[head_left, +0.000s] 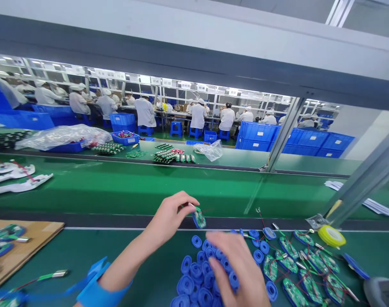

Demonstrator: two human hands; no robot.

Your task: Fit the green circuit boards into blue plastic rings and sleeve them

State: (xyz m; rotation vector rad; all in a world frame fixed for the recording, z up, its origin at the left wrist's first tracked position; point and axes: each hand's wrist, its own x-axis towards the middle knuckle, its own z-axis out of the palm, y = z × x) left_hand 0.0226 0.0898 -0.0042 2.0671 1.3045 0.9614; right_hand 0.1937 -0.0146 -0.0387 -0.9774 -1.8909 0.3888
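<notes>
My left hand [169, 217] is raised above the green bench and pinches a small round green circuit board [199, 218] with wires between thumb and fingers. My right hand [237, 268] reaches down, fingers curled, into a heap of blue round caps [196, 273]; whether it grips one is hidden. To the right of the heap lie several round green circuit boards [305, 262] with red and green wires. A blue strap [95, 292] is on my left wrist.
A yellow tape roll [331, 236] sits at the right. A cardboard sheet [31, 243] with more boards lies at the left. A green conveyor belt [133, 187] runs beyond, with white parts [18, 179]. Slanted metal posts [357, 192] stand at the right. Workers in white sit far behind.
</notes>
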